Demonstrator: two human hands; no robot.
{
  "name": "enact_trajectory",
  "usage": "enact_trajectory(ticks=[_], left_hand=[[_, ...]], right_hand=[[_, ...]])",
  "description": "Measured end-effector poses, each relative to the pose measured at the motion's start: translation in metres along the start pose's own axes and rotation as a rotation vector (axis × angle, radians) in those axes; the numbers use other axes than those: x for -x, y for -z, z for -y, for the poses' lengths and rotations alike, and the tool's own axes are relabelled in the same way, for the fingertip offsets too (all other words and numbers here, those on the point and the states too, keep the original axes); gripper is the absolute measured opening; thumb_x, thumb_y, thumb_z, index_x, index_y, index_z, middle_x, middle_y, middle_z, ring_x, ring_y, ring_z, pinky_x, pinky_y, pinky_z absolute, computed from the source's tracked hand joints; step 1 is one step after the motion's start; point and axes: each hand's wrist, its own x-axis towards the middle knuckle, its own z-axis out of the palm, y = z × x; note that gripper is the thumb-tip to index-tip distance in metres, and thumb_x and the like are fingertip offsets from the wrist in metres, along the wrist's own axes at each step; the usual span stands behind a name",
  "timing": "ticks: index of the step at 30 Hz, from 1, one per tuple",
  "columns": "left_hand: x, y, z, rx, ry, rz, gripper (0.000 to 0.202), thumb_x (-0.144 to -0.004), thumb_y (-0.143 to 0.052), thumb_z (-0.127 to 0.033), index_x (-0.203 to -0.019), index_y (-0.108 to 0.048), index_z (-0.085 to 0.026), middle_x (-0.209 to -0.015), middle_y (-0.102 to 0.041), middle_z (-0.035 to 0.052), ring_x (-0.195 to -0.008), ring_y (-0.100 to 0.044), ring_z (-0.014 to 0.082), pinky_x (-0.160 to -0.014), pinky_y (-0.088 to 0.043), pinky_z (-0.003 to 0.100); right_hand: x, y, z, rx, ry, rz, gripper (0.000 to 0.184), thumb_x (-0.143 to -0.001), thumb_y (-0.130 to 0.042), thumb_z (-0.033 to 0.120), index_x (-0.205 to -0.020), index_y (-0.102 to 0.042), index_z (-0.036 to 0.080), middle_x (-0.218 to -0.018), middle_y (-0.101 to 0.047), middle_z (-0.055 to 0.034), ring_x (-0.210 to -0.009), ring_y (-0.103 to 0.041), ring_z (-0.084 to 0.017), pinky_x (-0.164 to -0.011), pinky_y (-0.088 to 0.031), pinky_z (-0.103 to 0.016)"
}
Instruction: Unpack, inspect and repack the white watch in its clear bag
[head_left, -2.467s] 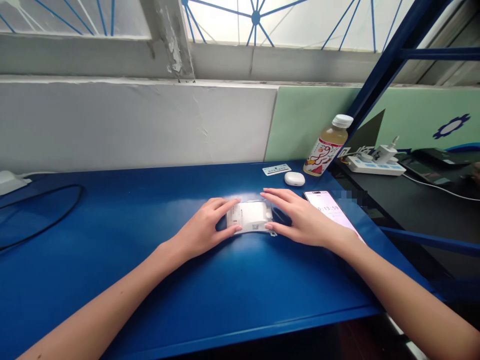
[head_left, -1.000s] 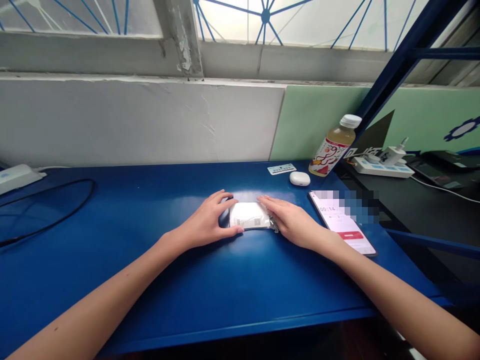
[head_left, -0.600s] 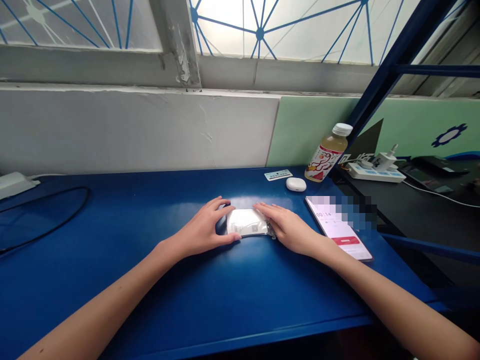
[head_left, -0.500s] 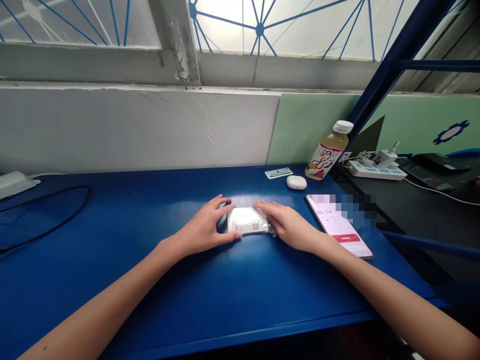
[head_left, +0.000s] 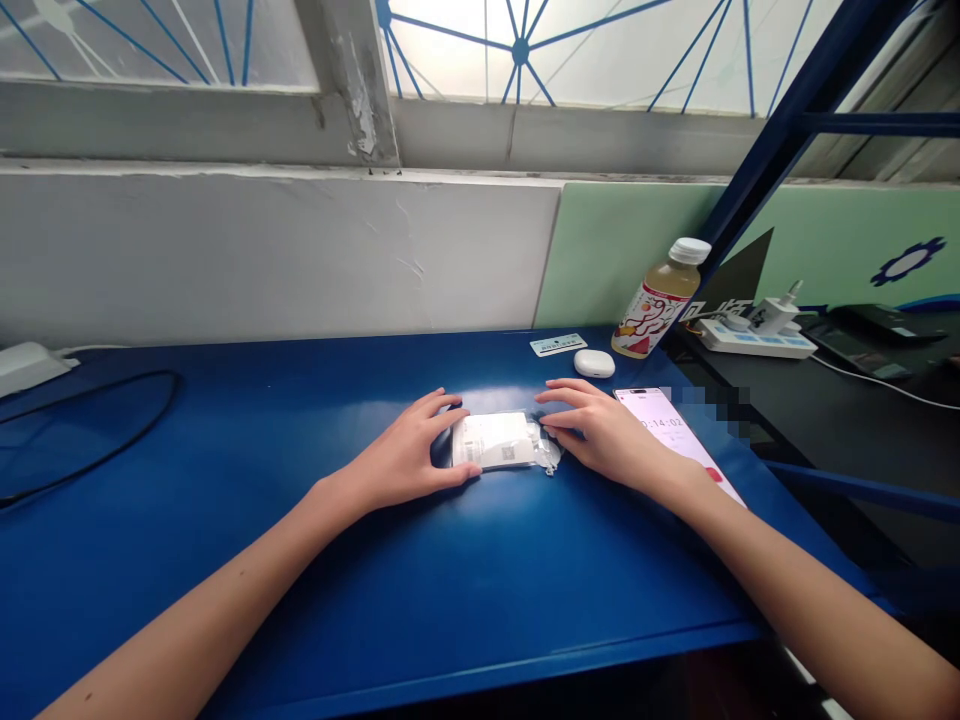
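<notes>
A small flat white packet in a clear plastic bag (head_left: pixel 491 440) lies on the blue table (head_left: pixel 390 590), a printed square code on its face. Its left end sits between the thumb and fingers of my left hand (head_left: pixel 409 450), which grips it by the edges. At the other end, the bag's crumpled clear flap shows beside my right hand (head_left: pixel 596 425). That hand's fingers are apart, and it holds nothing; whether a fingertip touches the flap I cannot tell. Partly behind my right wrist is a phone (head_left: pixel 651 402) with its screen lit.
Behind the phone stand a white earbud case (head_left: pixel 594 363), a small printed card (head_left: pixel 559 345) and a drink bottle (head_left: pixel 655 305). A black cable (head_left: pixel 112 452) curves over the table's left side. A power strip (head_left: pixel 757 338) sits beyond the right edge, past a blue metal post (head_left: pixel 772 150).
My right hand has moved off the packet to the right and its fingers have spread, uncovering the bag's right end. My left hand stays in place.
</notes>
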Motion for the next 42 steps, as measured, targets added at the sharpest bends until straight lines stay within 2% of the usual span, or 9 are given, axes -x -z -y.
enact_trajectory(ticks=[3,6,10,15,19,23,34,37,42], left_hand=[[0.000,0.000,0.000,-0.003,-0.002,0.000,0.077,-0.081,-0.062,-0.066,-0.139,-0.052,-0.017,-0.152,-0.041,0.0152,-0.144,-0.028,0.0386,-0.112,-0.036,0.054],[0.000,-0.002,0.001,-0.010,-0.006,-0.009,0.077,-0.082,-0.062,-0.065,-0.140,-0.051,-0.017,-0.153,-0.040,0.0153,-0.145,-0.028,0.0383,-0.112,-0.036,0.053],[-0.001,-0.004,0.002,-0.015,-0.013,-0.021,0.078,-0.082,-0.060,-0.067,-0.141,-0.051,-0.018,-0.153,-0.041,0.0150,-0.145,-0.027,0.0375,-0.113,-0.034,0.054],[-0.001,-0.006,0.004,-0.018,-0.015,-0.031,0.079,-0.082,-0.060,-0.068,-0.141,-0.051,-0.017,-0.152,-0.041,0.0150,-0.145,-0.027,0.0365,-0.113,-0.035,0.052],[-0.001,-0.007,0.005,-0.004,-0.022,-0.052,0.076,-0.081,-0.061,-0.067,-0.140,-0.053,-0.020,-0.151,-0.043,0.0134,-0.145,-0.029,0.0369,-0.112,-0.035,0.053],[-0.001,-0.006,0.004,-0.010,-0.017,-0.054,0.076,-0.080,-0.062,-0.067,-0.139,-0.054,-0.019,-0.150,-0.044,0.0140,-0.144,-0.029,0.0371,-0.112,-0.035,0.054],[-0.002,-0.005,0.002,-0.033,-0.040,-0.097,0.068,-0.077,-0.066,-0.062,-0.129,-0.063,-0.018,-0.145,-0.052,0.0135,-0.142,-0.035,0.0364,-0.110,-0.039,0.052],[-0.002,-0.005,0.001,-0.038,-0.035,-0.103,0.069,-0.078,-0.065,-0.063,-0.130,-0.063,-0.018,-0.144,-0.052,0.0133,-0.141,-0.037,0.0368,-0.110,-0.039,0.053],[-0.002,-0.006,0.003,-0.042,-0.034,-0.112,0.071,-0.078,-0.065,-0.063,-0.132,-0.061,-0.018,-0.144,-0.053,0.0126,-0.141,-0.037,0.0369,-0.111,-0.038,0.053]], right_hand=[[-0.001,-0.001,0.000,-0.043,0.004,0.048,0.023,-0.092,-0.054,0.015,-0.097,-0.076,0.019,-0.105,-0.072,-0.0108,-0.108,-0.061,-0.029,-0.088,-0.054,-0.044],[0.000,-0.001,0.003,-0.067,-0.048,0.071,0.025,-0.093,-0.055,0.019,-0.109,-0.073,0.016,-0.105,-0.071,-0.0125,-0.100,-0.063,-0.028,-0.086,-0.054,-0.044],[0.001,0.004,0.004,-0.084,-0.051,0.100,0.034,-0.090,-0.059,0.024,-0.123,-0.066,0.017,-0.111,-0.069,-0.0133,-0.116,-0.058,-0.031,-0.095,-0.051,-0.046],[0.000,0.007,0.004,-0.097,-0.035,0.107,0.028,-0.089,-0.065,0.032,-0.113,-0.071,0.019,-0.108,-0.070,-0.0119,-0.118,-0.056,-0.032,-0.096,-0.051,-0.047],[-0.001,0.000,0.005,-0.108,-0.041,0.066,0.022,-0.086,-0.069,0.028,-0.107,-0.072,0.020,-0.106,-0.071,-0.0107,-0.118,-0.056,-0.032,-0.097,-0.050,-0.049],[-0.001,-0.003,0.005,-0.100,0.008,0.049,0.018,-0.088,-0.067,0.026,-0.104,-0.074,0.020,-0.107,-0.072,-0.0096,-0.115,-0.058,-0.030,-0.094,-0.052,-0.047],[0.003,0.022,-0.024,-0.002,0.035,0.105,0.013,-0.086,-0.070,0.030,-0.096,-0.076,0.024,-0.104,-0.075,-0.0051,-0.125,-0.056,-0.033,-0.098,-0.050,-0.049],[0.004,0.023,-0.023,0.006,0.011,0.126,0.021,-0.085,-0.070,0.033,-0.102,-0.075,0.022,-0.111,-0.073,-0.0081,-0.125,-0.055,-0.034,-0.098,-0.050,-0.050],[0.002,0.018,-0.008,-0.018,0.005,0.098,0.035,-0.088,-0.067,0.038,-0.118,-0.068,0.021,-0.129,-0.062,-0.0131,-0.122,-0.056,-0.032,-0.097,-0.051,-0.048]])
